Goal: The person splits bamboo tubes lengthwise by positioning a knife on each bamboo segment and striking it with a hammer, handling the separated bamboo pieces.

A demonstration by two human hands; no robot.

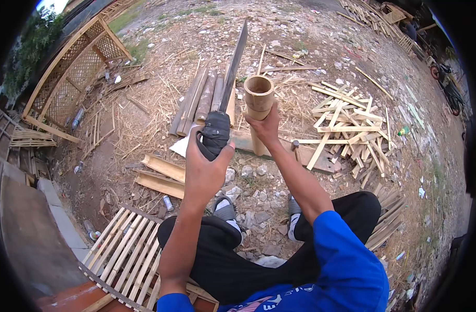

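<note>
My left hand [204,166] is wrapped round the black-taped handle of a machete [233,73], whose long dark blade points up and away from me. My right hand [266,125] grips an upright bamboo tube [259,106] below its open top rim. The tube's lower part runs down behind my right hand and forearm, toward a wooden plank [243,140] on the ground. The blade stands to the left of the tube, apart from it. Several bamboo poles [206,96] lie behind the machete.
A heap of split bamboo strips [360,127] lies to the right, with a hammer [295,148] standing near it. Split bamboo halves [160,179] and a can [168,203] lie to the left. A slatted bamboo panel [124,247] is beside my left leg. Lattice frames [71,78] stand behind.
</note>
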